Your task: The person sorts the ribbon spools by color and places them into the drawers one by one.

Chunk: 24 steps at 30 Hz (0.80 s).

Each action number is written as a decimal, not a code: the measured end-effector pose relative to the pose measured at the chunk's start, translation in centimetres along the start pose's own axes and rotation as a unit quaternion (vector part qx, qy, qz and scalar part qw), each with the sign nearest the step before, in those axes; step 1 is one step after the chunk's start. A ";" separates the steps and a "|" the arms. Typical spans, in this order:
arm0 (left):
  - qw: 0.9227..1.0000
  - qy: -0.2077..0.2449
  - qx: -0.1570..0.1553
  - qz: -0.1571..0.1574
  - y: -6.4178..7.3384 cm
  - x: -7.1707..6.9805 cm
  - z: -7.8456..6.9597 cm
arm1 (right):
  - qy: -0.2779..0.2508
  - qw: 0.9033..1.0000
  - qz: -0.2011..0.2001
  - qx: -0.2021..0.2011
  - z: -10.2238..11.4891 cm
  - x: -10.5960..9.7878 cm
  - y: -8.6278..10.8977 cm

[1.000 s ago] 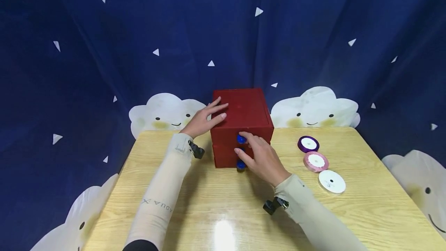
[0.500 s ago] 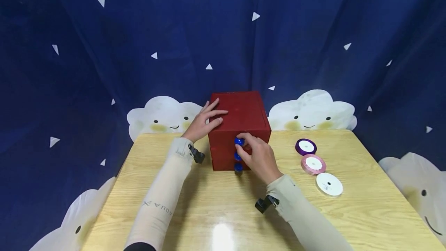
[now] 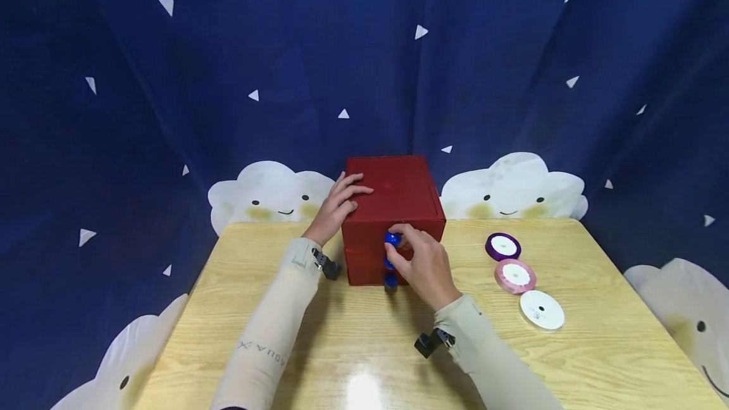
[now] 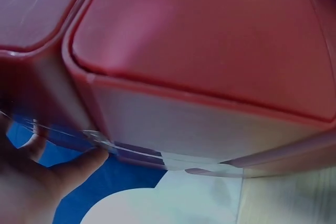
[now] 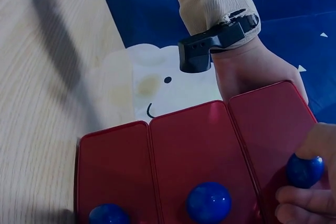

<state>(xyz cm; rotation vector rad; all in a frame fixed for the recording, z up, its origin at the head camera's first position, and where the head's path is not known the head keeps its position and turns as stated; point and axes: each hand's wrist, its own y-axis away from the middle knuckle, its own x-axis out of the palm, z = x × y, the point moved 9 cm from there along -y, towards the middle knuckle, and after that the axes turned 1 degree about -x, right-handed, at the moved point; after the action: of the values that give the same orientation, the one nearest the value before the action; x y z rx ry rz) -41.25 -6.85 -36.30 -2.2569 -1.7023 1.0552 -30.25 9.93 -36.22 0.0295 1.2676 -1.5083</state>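
Observation:
A red drawer box (image 3: 393, 188) stands at the back of the table, its three drawer fronts facing me, each with a round blue knob. My left hand (image 3: 336, 205) rests on the box's upper left edge, fingers lying over the top; the left wrist view shows part of this hand (image 4: 37, 177) beside the red casing. With thumb and fingers my right hand (image 3: 426, 266) pinches the top blue knob (image 3: 392, 239). In the right wrist view the middle knob (image 5: 209, 203) and bottom knob (image 5: 108, 214) are untouched. All drawer fronts look flush.
Right of the box lie three ribbon spools on the wooden table (image 3: 256, 283): a purple one (image 3: 503, 246), a pink one (image 3: 515, 276) and a white one (image 3: 542, 310). A dark blue curtain (image 3: 319, 49) with clouds hangs behind the table.
My right hand's thumb has risen from lower down to the top knob, and the hand now pinches it. On the box, my left hand's fingers have drawn in slightly. The head view has tilted slightly.

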 end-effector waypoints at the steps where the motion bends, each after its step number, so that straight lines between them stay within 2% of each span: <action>1: 1.000 0.005 0.002 0.000 0.0 0.0 -0.1 | 0.000 1.000 -0.004 -0.003 0.0 -0.1 0.0; 5: 1.000 0.031 0.006 0.000 -0.2 0.1 0.0 | 0.004 1.000 -0.015 -0.012 0.2 -0.2 0.0; 12: 0.999 0.005 0.029 -0.013 -0.6 -0.3 -0.3 | 0.002 1.000 -0.028 -0.014 0.3 -0.3 -0.2; 17: 0.999 0.028 0.031 -0.019 -0.5 -0.4 -0.2 | 0.003 0.999 -0.034 -0.016 0.4 -0.3 0.0; 24: 0.998 0.064 0.005 -0.016 0.5 -0.9 -3.4 | 0.003 1.000 -0.027 -0.011 0.5 0.1 0.4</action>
<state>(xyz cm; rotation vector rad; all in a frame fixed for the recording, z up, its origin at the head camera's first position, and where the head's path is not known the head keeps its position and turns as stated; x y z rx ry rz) -38.97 -6.77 -33.61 -2.2319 -1.6718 0.8890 -29.71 9.62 -36.32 -0.0147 1.2981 -1.5425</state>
